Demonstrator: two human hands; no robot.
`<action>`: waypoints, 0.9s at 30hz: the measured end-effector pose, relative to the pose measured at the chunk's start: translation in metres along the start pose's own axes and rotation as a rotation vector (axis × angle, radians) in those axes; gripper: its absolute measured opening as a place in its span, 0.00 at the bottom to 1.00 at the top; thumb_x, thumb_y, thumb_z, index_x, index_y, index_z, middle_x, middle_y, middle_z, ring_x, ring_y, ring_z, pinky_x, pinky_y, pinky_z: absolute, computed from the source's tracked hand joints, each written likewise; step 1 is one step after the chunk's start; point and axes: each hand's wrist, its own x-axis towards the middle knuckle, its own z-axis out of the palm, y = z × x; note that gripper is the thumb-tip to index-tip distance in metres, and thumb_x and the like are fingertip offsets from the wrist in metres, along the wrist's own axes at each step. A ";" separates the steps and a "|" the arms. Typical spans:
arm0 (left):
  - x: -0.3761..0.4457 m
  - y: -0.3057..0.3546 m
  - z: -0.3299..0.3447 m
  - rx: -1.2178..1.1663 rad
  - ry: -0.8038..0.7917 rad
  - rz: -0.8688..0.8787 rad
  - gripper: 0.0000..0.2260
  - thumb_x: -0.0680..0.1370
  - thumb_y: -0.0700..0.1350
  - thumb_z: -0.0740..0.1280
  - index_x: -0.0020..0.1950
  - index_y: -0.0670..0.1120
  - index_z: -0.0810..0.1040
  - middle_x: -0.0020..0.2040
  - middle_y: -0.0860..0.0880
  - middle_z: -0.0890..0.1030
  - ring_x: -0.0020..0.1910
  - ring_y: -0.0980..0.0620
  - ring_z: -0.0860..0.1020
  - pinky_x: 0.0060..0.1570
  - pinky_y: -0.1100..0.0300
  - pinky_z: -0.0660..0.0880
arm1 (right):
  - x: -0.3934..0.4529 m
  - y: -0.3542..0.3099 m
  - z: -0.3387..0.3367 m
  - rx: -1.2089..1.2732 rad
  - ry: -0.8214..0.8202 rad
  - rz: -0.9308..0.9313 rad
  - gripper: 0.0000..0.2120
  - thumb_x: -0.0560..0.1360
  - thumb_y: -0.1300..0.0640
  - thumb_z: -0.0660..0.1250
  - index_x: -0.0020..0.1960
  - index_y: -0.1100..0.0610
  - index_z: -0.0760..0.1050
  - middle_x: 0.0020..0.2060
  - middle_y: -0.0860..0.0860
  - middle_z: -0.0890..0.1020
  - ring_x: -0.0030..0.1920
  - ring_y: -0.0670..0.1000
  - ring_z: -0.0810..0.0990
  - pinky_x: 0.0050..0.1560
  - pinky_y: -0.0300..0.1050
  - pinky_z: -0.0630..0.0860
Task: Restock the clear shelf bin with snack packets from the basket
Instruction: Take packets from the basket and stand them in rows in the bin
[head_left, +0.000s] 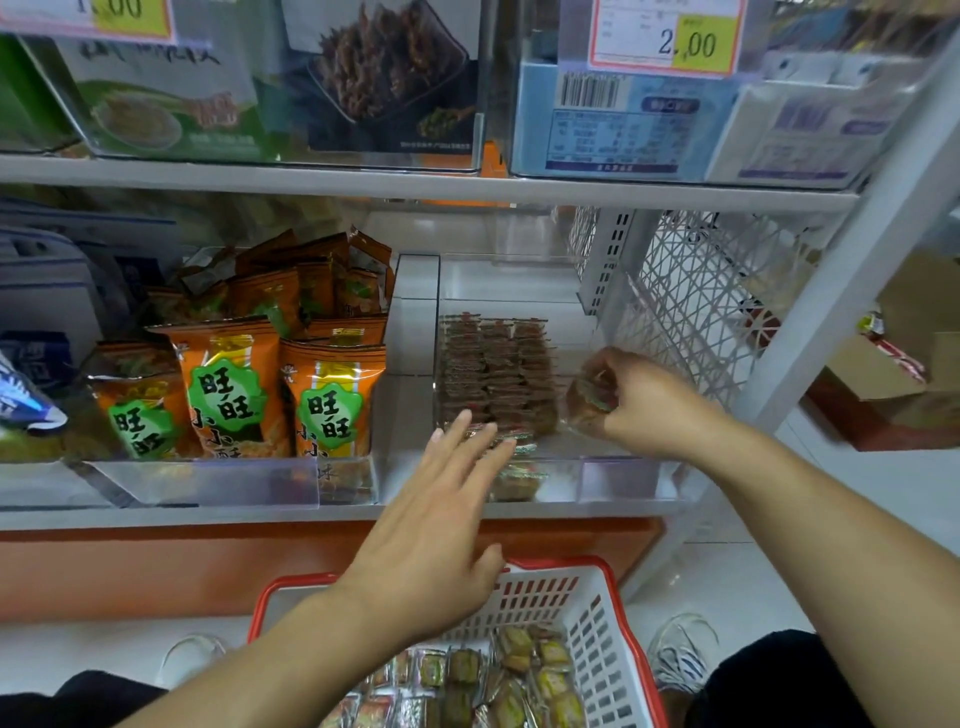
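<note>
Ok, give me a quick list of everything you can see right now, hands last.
bin: one, clear, middle shelf right
stacked packets: three rows, brown, in bin
basket: one, white with red rim, floor below
loose packets: many, green and yellow, in basket
orange bags: several, left bin
price tag: one, white and yellow, top shelf
mesh panel: one, white, right of bin
left hand: fingers straight, reaching toward bin front
right hand: grips packets at bin's right side

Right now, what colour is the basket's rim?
Red, over white slotted walls; the basket's rim shows clearly in the head view.
</note>
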 end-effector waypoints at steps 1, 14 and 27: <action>0.001 0.000 0.003 0.063 -0.020 0.013 0.41 0.78 0.55 0.65 0.83 0.56 0.42 0.83 0.58 0.44 0.78 0.61 0.29 0.75 0.60 0.28 | 0.006 0.003 0.005 -0.011 -0.052 0.003 0.21 0.71 0.45 0.76 0.59 0.52 0.74 0.48 0.46 0.80 0.47 0.48 0.78 0.39 0.38 0.70; -0.001 -0.001 0.006 0.119 0.010 0.041 0.41 0.79 0.59 0.63 0.83 0.56 0.40 0.83 0.55 0.49 0.81 0.57 0.37 0.71 0.61 0.22 | 0.050 -0.007 0.048 -0.124 -0.245 0.242 0.46 0.73 0.61 0.73 0.79 0.64 0.45 0.63 0.59 0.77 0.60 0.59 0.79 0.48 0.45 0.77; -0.001 -0.005 0.007 0.110 -0.036 0.053 0.42 0.78 0.58 0.66 0.84 0.56 0.42 0.83 0.54 0.49 0.81 0.56 0.38 0.73 0.59 0.25 | 0.055 -0.011 0.062 -0.149 -0.184 0.100 0.35 0.72 0.60 0.74 0.74 0.56 0.61 0.59 0.54 0.79 0.54 0.57 0.81 0.48 0.46 0.78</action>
